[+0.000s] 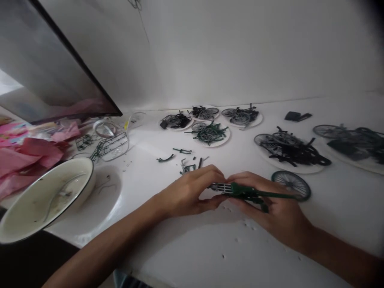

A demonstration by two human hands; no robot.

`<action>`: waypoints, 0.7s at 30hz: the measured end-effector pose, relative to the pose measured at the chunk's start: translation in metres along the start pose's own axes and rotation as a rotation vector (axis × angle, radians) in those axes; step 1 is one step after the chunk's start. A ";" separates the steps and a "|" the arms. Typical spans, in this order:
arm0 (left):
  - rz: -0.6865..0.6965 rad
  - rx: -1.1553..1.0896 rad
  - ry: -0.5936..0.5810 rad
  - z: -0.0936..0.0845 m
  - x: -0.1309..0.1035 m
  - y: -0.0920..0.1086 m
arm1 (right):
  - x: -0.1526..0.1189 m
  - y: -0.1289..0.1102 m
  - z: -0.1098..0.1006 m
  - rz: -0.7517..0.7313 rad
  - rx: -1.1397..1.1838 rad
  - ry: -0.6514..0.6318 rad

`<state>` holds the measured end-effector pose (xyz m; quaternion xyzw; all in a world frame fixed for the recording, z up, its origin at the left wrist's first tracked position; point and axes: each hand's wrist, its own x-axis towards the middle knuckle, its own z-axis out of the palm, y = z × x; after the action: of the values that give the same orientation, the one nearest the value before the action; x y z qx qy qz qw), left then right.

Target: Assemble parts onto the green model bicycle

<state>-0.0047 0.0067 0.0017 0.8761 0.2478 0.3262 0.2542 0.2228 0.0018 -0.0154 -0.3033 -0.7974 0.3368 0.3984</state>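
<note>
Both hands meet over the white table. My right hand [283, 218] is closed around a green miniature bicycle frame [246, 191], whose long thin end points right. At its left end is a small silver slatted rack [220, 187], pinched between the thumb and fingers of my left hand [186, 192]. Whether the rack is joined to the frame I cannot tell. A spoked toy wheel [291, 185] lies just behind my right hand. Beyond my left hand are a silver part [187, 167], a green fork [182, 151] and a curved green mudguard-like piece [165, 158].
Paper plates with toy bicycle parts stand along the back, one [225, 139] holding green pieces, and at the right [310, 168]. A cream enamel basin [87, 168] overhangs the left edge. Near it are green sprues [112, 145], pink sheets [33, 160] and a dark screen [57, 68].
</note>
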 end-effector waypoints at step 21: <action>-0.321 0.650 -0.095 -0.074 -0.012 -0.030 | 0.012 0.007 -0.001 0.510 -0.050 0.226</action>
<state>-0.0726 0.0424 0.0271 0.8753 0.4607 0.1455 0.0218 0.2198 0.0151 -0.0155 -0.5397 -0.6538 0.3705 0.3795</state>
